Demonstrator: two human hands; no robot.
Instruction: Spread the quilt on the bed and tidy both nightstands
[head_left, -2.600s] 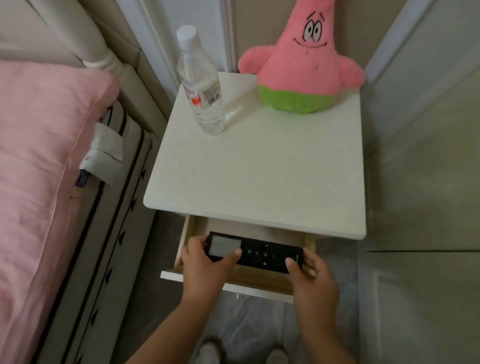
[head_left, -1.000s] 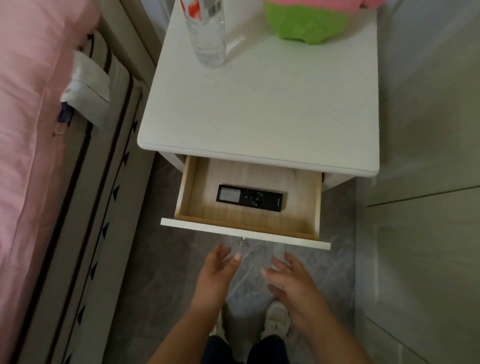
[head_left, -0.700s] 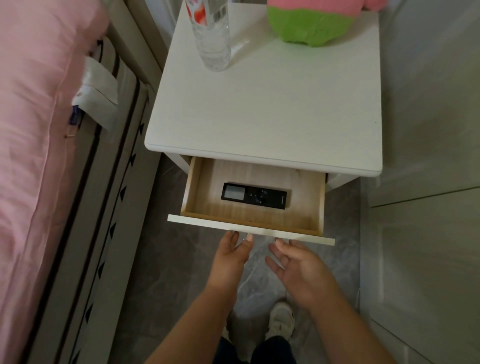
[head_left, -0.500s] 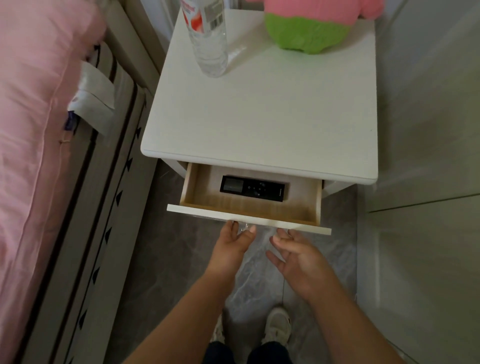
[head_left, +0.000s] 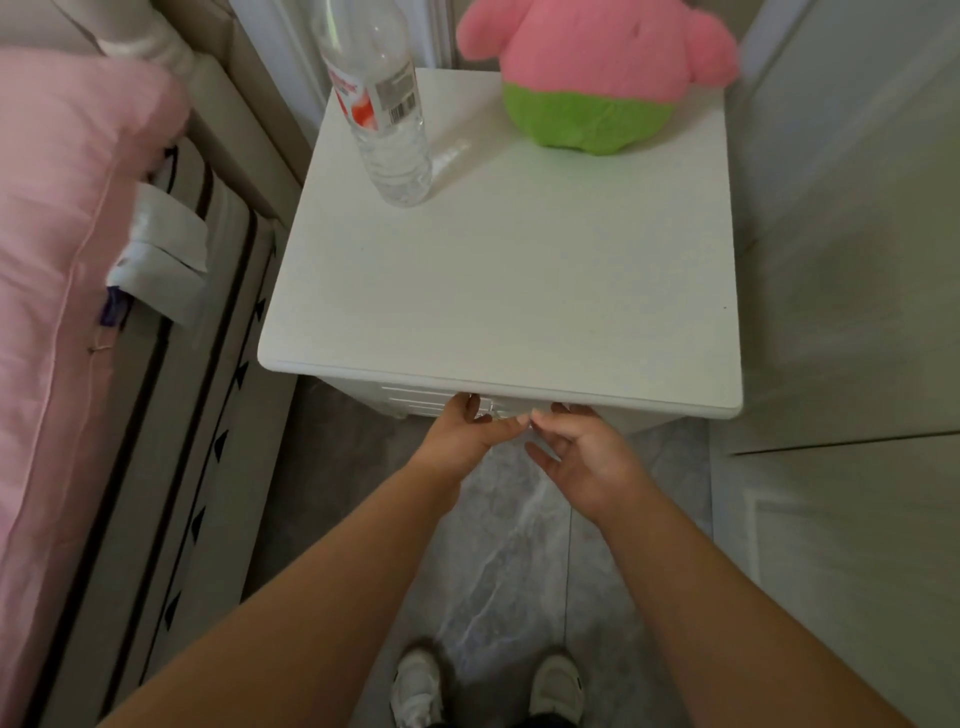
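Both hands sit at the front of the white nightstand (head_left: 498, 270), just under the overhang of its top. Left hand (head_left: 462, 436) has fingers extended, tips against the drawer front (head_left: 415, 402); nothing gripped. Right hand (head_left: 582, 457) is just beside it, fingers straight-ish and spread, tips reaching the same front edge under the top; also holding nothing. Thumbs of the two hands nearly meet near a small knob, which is mostly hidden, so cannot tell if either one touches it. Drawer front sits flush under the top, no gap visible, interior not in view. On the nightstand top: clear plastic water bottle (head_left: 387, 114) upright at the back left corner, cap cut off by the frame edge; pink-and-green plush toy (head_left: 592, 78) at the back right, head out of frame. Bottle and toy are well apart, rest of the top is bare surface. Bed (head_left: 171, 415) runs along the left, just beside the nightstand: striped mattress side with a white label tag (head_left: 161, 260) hanging off it, pink quilt (head_left: 47, 260) lying on top and draping over the edge. Grey marble-look floor (head_left: 498, 545) below, white shoes (head_left: 415, 686) at the bottom of the view. Pale wall panels on the right.
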